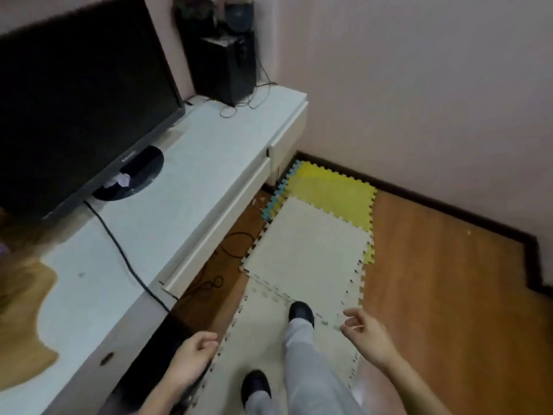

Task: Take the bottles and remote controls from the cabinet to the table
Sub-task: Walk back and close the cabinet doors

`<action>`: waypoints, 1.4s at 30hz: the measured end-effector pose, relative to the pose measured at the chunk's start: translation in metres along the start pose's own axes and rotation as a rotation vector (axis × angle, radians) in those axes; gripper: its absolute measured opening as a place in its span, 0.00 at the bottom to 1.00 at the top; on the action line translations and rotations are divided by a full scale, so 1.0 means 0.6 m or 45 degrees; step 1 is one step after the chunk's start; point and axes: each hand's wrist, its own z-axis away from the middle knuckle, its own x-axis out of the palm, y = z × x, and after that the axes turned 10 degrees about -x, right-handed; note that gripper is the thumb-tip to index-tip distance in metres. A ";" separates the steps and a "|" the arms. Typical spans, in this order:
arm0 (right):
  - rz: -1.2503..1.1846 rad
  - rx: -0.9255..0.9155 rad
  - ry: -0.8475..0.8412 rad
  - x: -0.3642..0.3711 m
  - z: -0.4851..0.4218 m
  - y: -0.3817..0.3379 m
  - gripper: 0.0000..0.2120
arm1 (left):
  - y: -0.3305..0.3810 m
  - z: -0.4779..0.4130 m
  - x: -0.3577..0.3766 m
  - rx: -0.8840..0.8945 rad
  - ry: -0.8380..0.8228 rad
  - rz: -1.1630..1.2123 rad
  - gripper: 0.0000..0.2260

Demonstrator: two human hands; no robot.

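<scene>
The white cabinet runs from eleven o'clock down to seven, its top bare of bottles or remotes that I can make out — my left hand at six and right hand at five both hang loosely curled, holding nothing, above the foam mats.

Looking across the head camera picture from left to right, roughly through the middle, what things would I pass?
Black screen → white cabinet top → cream foam mat → bare wooden floor → dark skirting board along the wall.
</scene>
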 end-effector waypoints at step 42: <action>-0.361 0.712 0.075 -0.577 -0.663 0.085 0.06 | 0.803 -0.430 0.351 -0.365 -0.129 0.059 0.10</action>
